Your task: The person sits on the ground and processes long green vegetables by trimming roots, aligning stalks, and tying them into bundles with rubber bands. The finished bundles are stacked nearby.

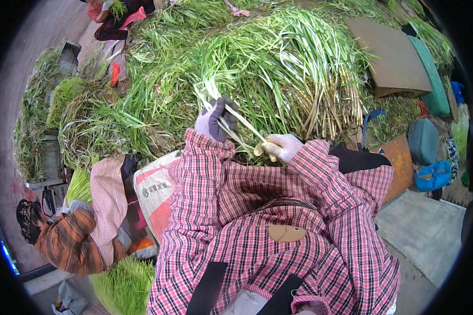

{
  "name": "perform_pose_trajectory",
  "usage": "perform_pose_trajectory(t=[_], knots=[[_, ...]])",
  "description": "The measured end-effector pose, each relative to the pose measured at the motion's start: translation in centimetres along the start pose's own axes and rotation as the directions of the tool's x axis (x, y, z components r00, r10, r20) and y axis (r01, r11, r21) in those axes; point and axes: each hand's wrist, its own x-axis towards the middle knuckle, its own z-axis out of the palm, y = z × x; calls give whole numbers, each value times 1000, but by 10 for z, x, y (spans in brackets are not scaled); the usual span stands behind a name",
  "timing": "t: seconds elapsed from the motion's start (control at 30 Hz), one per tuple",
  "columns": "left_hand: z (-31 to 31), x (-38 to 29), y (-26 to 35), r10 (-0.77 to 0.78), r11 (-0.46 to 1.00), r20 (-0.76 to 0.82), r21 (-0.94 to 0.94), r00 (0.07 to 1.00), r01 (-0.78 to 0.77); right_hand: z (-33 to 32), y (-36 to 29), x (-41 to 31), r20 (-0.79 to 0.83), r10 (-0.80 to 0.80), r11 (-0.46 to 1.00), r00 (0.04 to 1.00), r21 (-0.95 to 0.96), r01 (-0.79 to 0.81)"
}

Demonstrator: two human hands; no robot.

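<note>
Pale stalks of a long-leaved green vegetable run between my two hands above my lap. My left hand, in a glove with dark fingers, is closed around their middle, with white stems and blurred leaves fanning out beyond it. At the lower ends of the stalks, my right hand, in a light stained glove, pinches them between thumb and fingers. Just beyond both hands lies a large heap of the same greens. A thick bundle with brownish stem ends rests on the heap at the right.
A person in an orange plaid top sits at the left, holding greens; another is at the top left. A printed sack lies by my left arm. At the right are a cardboard-brown board, a grey-green container and a blue bag.
</note>
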Motion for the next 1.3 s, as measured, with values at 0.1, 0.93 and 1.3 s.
perform_pose_trajectory(t=[0.1,0.93,1.3], knots=[[6,-3,-9,-44,980,-123,189,991,67,4,6,-1,-127,70,993,989,100,-57],[-23,12,-26,-154,901,255,-361,955,242,8,6,-12,165,88,971,982,-234,-47],[-26,14,-14,142,988,369,-106,919,-110,-23,115,92,-307,461,683,832,-476,-554]])
